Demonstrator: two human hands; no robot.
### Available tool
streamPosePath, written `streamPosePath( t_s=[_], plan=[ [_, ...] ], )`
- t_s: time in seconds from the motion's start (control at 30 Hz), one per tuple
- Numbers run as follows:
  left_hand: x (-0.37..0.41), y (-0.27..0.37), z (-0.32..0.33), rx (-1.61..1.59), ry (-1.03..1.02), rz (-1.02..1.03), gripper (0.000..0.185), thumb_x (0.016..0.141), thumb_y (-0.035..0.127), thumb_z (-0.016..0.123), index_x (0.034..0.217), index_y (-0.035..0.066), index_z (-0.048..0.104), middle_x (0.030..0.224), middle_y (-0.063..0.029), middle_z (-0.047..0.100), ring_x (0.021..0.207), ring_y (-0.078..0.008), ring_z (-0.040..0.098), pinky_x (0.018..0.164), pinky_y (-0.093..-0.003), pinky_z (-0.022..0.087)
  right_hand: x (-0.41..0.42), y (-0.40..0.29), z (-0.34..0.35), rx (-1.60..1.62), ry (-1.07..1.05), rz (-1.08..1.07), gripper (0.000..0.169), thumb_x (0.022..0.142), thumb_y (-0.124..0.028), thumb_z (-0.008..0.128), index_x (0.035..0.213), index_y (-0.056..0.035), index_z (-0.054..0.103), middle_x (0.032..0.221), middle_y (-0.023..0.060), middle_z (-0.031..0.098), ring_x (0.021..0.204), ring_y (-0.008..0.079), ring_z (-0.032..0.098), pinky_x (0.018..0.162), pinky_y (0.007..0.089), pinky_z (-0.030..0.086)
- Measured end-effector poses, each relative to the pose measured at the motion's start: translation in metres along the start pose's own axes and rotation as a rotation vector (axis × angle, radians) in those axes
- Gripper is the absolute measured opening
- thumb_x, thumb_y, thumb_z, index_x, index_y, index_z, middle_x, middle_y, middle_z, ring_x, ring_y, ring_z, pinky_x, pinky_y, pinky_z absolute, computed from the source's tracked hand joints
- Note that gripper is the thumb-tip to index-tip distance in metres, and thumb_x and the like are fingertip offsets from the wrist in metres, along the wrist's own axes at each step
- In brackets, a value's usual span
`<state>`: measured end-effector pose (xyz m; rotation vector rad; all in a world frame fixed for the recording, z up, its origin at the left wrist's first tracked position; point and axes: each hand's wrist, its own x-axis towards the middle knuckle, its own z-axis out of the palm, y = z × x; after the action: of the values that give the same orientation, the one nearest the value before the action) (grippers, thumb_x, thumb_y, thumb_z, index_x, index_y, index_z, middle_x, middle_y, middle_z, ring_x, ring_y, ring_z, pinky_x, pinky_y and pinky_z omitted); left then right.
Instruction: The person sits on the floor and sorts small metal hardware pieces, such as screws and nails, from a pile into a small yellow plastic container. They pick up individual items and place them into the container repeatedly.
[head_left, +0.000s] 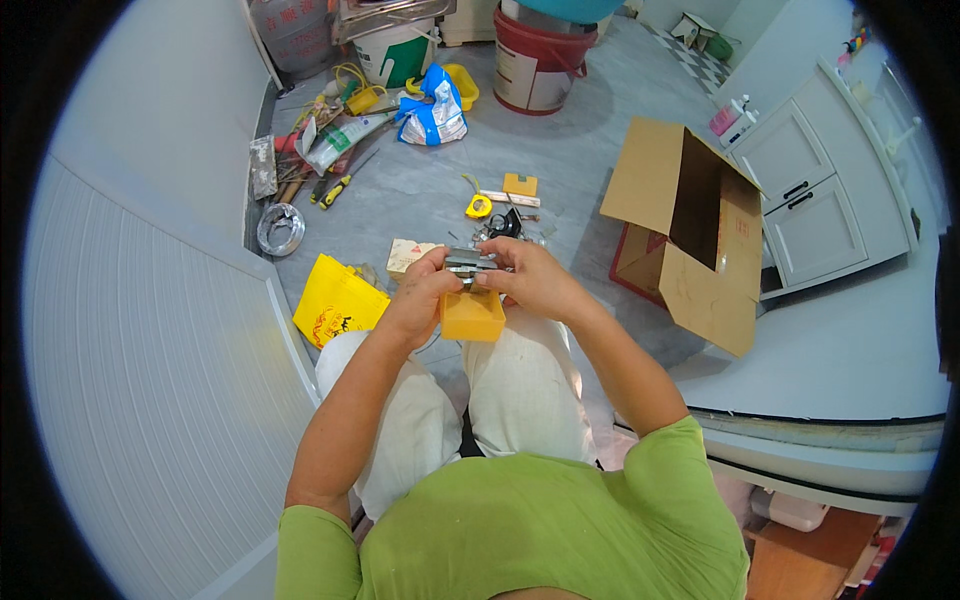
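Note:
My left hand and my right hand meet above my knees, both gripping a stack of grey metal pieces. Fingers and thumbs cover its two ends, so its exact kind cannot be told. Right under the metal, a yellow plastic box with an open top sits over my knees; whether a hand also supports it is hidden. Beyond my left fingers lies a worn cardboard box with printing. Past my right fingers, a black part lies among small metal hardware on the grey floor.
A yellow tape measure and a yellow box lid lie ahead. At left are a yellow bag, a tape roll and piled tools. An open carton stands right, near a white cabinet. Buckets stand behind.

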<state>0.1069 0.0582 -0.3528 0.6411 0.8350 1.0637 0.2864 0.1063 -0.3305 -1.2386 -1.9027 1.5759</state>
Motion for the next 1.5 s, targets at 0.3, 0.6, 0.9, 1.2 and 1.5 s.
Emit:
streamPosePath(
  t_s=[0.3,0.6,0.9,1.2,1.5],
  plan=[
    [0.002,-0.005,0.001,0.116,0.087,0.003,0.043,0.065,-0.009,0.050,0.107,0.002,0.049,0.096,-0.0049,0.056,0.088,-0.0148,0.057,0.079,-0.0263,0.047,0.004,0.009,0.007,0.003,-0.006,-0.057,0.037,0.083,-0.014,0.063,0.117,-0.0022,0.052,0.092,0.0045,0.062,0.073,0.0093,0.055,0.057,0.0244,0.047],
    [0.001,-0.006,-0.001,0.129,0.107,-0.014,0.050,0.067,-0.008,0.053,0.115,0.002,0.044,0.098,-0.0075,0.057,0.087,-0.0162,0.058,0.079,-0.0276,0.047,0.008,0.022,0.008,0.003,-0.043,-0.109,0.039,0.082,-0.007,0.063,0.118,0.0012,0.050,0.101,0.0070,0.060,0.089,0.0121,0.056,0.075,0.0251,0.046],
    [0.000,-0.007,-0.006,0.199,0.103,0.007,0.053,0.069,-0.005,0.057,0.120,0.002,0.042,0.098,-0.0073,0.058,0.086,-0.0151,0.058,0.076,-0.0267,0.048,0.008,0.021,0.012,-0.023,-0.027,-0.099,0.034,0.084,-0.007,0.062,0.114,0.0016,0.051,0.098,0.0075,0.060,0.090,0.0130,0.056,0.078,0.0261,0.045],
    [0.002,-0.009,-0.010,0.160,0.116,0.003,0.040,0.071,-0.004,0.054,0.110,0.001,0.050,0.095,-0.0047,0.057,0.084,-0.0140,0.056,0.075,-0.0248,0.046,0.007,0.016,0.014,0.008,-0.008,-0.092,0.034,0.084,-0.008,0.062,0.114,0.0009,0.051,0.095,0.0070,0.059,0.087,0.0125,0.056,0.075,0.0266,0.046],
    [-0.003,-0.004,-0.005,0.116,0.109,-0.029,0.042,0.072,-0.003,0.050,0.114,0.001,0.049,0.101,-0.0070,0.058,0.090,-0.0166,0.059,0.079,-0.0279,0.048,0.003,0.019,0.011,0.288,0.023,-0.027,0.035,0.085,-0.021,0.062,0.110,0.0029,0.055,0.087,0.0102,0.063,0.073,0.0143,0.060,0.066,0.0270,0.048]
  ],
)
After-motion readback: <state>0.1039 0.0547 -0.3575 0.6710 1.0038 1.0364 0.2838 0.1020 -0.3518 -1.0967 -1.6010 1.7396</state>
